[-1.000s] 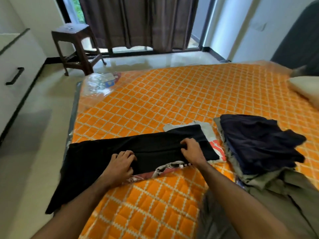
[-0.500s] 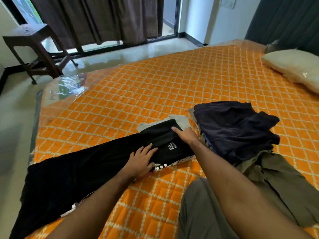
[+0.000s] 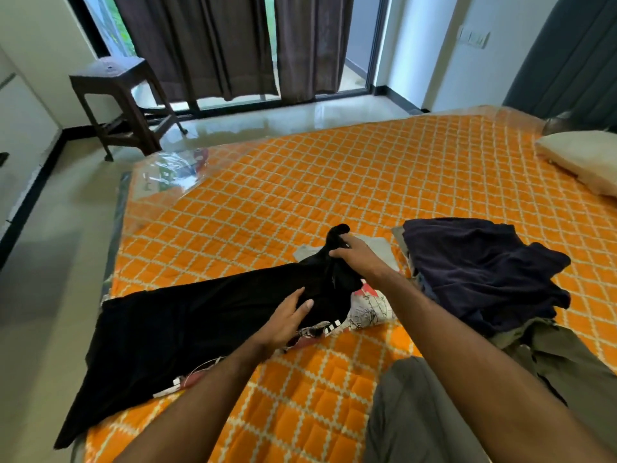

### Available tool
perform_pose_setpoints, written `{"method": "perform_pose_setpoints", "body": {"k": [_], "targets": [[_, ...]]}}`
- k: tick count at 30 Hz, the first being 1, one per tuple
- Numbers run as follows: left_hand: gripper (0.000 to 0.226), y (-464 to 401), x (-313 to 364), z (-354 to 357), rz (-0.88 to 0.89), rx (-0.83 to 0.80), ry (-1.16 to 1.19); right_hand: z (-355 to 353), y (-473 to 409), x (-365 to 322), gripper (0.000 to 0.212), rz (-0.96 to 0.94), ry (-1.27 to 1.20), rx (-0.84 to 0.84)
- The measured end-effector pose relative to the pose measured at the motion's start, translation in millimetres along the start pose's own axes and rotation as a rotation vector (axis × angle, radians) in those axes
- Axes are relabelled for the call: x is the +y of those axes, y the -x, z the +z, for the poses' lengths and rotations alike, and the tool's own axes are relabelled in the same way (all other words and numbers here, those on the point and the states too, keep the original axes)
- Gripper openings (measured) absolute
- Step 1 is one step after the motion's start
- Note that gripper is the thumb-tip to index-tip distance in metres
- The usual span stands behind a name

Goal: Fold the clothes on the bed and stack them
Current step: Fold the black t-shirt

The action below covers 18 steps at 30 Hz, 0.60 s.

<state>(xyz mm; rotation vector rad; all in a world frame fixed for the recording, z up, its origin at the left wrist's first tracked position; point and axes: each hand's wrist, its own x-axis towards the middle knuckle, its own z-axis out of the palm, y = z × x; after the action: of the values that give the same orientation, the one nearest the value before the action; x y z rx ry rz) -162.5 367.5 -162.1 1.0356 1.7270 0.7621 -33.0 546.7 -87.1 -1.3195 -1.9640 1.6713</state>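
Right hand (image 3: 355, 253): pinches and lifts one end of the black garment (image 3: 187, 325).
Left hand (image 3: 287, 320): fingers straight, pressing its middle flat.
Bed (image 3: 334, 182): garment lies long across folded shirts (image 3: 367, 307).
Progress: dark pile (image 3: 480, 272) beside it looks unfolded.

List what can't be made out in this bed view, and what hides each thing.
- Printed garment, head view: mostly covered by the black garment and the left hand.
- Grey garment: largely hidden by the right hand.
- Clothes under the dark navy garment: only edges show.
- Pillow: cut off by the right edge.
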Motion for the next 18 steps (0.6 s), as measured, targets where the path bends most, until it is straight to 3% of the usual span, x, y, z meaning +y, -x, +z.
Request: {"method": "perform_pose_setpoints", "body": {"k": [3, 6, 9, 14, 16, 18], "targets": [[0.066, 24, 9, -19, -0.038, 0.102, 0.458, 40, 11, -32, 0.043, -0.087, 0.071, -0.098], [0.075, 40, -5, -52, -0.074, 0.217, 0.866, 93, 21, -52, 0.044, -0.149, 0.162, -0.209], [0.074, 59, -26, -86, -0.049, 0.235, 1.103, 153, 27, -59, 0.05, -0.191, 0.282, -0.26], [0.061, 77, -63, -128, -0.188, 0.349, 1.008, 246, 44, -48, 0.044, -0.187, 0.328, -0.417], [0.074, 79, -85, -138, -0.309, 0.473, 0.831, 266, 48, -36, 0.043, -0.096, 0.243, -0.485], [0.071, 89, -104, -147, -0.316, 0.587, 0.588, 272, 50, -28, 0.043, -0.018, 0.177, -0.525]]}}
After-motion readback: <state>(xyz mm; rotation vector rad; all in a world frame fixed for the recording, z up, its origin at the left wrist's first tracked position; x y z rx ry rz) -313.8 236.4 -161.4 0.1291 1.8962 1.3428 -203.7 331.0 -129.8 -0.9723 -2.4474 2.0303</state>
